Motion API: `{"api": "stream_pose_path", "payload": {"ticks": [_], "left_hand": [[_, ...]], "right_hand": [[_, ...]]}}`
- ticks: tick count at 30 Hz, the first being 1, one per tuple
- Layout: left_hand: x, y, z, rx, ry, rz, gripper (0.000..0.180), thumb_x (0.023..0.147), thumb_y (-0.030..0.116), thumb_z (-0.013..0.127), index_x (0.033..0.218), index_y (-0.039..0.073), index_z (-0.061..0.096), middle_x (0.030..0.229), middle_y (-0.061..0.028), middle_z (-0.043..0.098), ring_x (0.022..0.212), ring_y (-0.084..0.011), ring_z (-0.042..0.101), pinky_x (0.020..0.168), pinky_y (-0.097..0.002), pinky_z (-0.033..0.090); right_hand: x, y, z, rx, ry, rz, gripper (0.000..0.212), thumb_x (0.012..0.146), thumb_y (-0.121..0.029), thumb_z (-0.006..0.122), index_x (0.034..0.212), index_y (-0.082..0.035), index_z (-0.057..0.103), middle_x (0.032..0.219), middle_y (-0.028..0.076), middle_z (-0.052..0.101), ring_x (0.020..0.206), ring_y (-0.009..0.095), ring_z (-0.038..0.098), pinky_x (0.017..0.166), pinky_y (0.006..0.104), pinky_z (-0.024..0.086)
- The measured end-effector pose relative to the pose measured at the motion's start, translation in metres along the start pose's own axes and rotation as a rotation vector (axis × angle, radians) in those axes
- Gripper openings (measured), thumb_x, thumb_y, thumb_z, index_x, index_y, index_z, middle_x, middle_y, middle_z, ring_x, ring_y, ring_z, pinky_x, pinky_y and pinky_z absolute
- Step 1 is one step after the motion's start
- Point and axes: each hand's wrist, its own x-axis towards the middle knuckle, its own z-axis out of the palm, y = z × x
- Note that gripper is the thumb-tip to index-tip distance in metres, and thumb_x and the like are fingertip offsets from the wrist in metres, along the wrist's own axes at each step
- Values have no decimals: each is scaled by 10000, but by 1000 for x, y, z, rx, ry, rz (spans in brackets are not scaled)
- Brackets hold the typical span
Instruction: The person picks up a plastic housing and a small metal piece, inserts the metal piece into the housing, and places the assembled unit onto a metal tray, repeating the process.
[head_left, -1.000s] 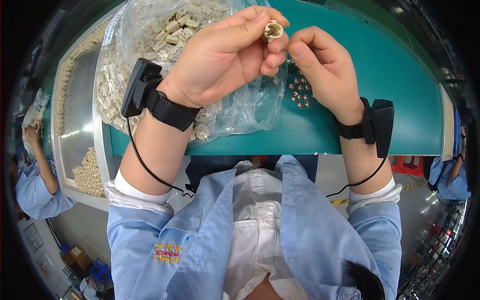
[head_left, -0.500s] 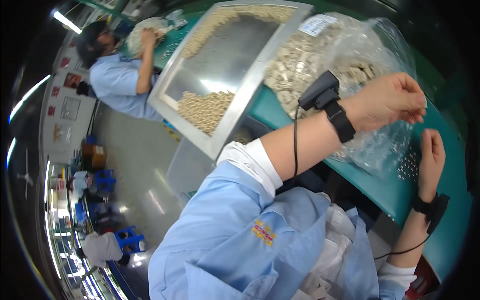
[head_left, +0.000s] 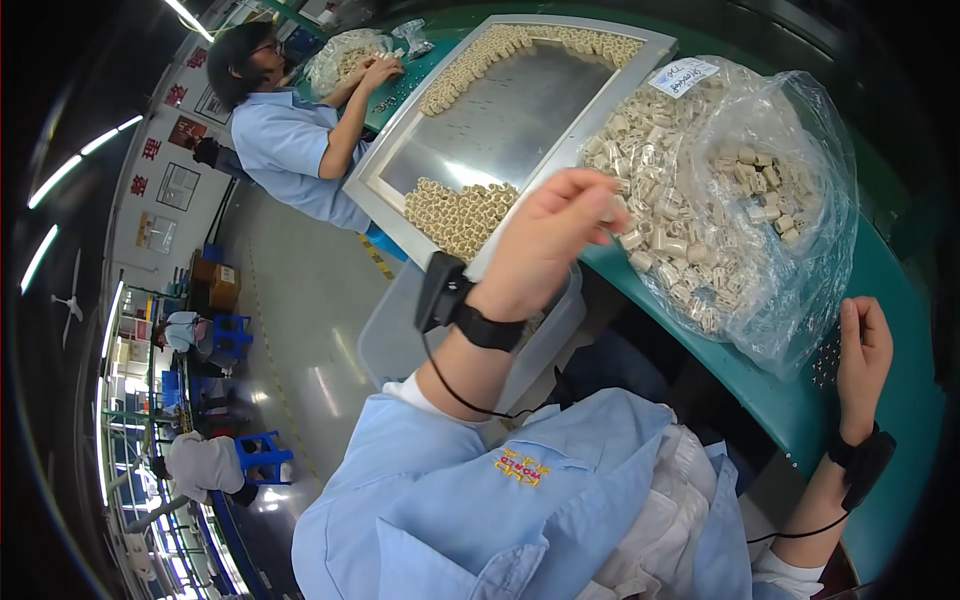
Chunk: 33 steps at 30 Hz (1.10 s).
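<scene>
My left hand [head_left: 548,240] is raised between the tray and the plastic bag, slightly blurred, with its fingers curled and pinched together. What they hold, if anything, is too small and smeared to name. Beside it the clear plastic bag [head_left: 820,215] lies opened out, full of small beige plastic parts [head_left: 665,245]. On the other side is a metal-framed tray [head_left: 575,140], with beige parts packed in rows along its far and near ends. My right hand [head_left: 862,365] rests at the table's right, fingers bent toward the thumb, next to scattered small metal pieces [head_left: 824,368]. Its fingertips' contents are hidden.
A green table [head_left: 625,268] runs under the bag. Below the tray stands a translucent plastic bin [head_left: 400,325]. At the far left a co-worker [head_left: 290,140] in a light blue shirt handles another bag of parts [head_left: 345,58]. Cables hang from my wrist straps.
My left hand has moved left, from over the bag's right side near my right hand to beside the tray. My right hand stays by the metal pieces. The view has shifted slightly.
</scene>
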Motion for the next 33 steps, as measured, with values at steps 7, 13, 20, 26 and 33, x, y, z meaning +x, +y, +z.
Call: {"api": "stream_pose_path", "payload": {"ticks": [7, 13, 20, 26, 33], "left_hand": [[-7, 33, -66, 377, 364, 227, 265, 870, 78, 595, 1127, 27, 553, 949, -53, 645, 833, -74, 567, 744, -194, 428], [2, 54, -128, 512, 484, 289, 282, 855, 96, 621, 1122, 19, 576, 920, -32, 636, 816, -57, 548, 724, -192, 425], [8, 48, -203, 1044, 649, 116, 259, 800, 145, 675, 1014, 7, 627, 815, -12, 603, 777, -66, 555, 661, -216, 445], [13, 39, -198, 1234, 498, 61, 266, 789, 154, 677, 1011, 18, 623, 808, -32, 609, 749, -103, 573, 667, -240, 456], [16, 39, -177, 1478, 391, -38, 234, 805, 182, 664, 961, 8, 643, 775, -45, 636, 714, -111, 586, 663, -247, 463]], "right_hand": [[-7, -10, 2, -145, -93, -60, 170, 924, -120, 524, 792, -20, 489, 708, -21, 428, 659, 42, 373, 584, 183, 311], [-7, -11, 3, -147, -100, -72, 170, 923, -123, 527, 796, -14, 498, 703, -18, 439, 658, 50, 384, 587, 190, 323], [-5, -9, 4, -134, -93, -49, 173, 924, -132, 530, 800, -12, 511, 704, -16, 452, 660, 54, 395, 593, 195, 334], [-5, -7, 3, -155, -86, -47, 180, 925, -137, 530, 796, -14, 508, 701, -18, 446, 658, 52, 392, 592, 195, 332], [-4, -3, 4, -163, -73, -60, 184, 925, -140, 531, 793, -14, 504, 696, -20, 438, 654, 51, 385, 585, 196, 328]]}}
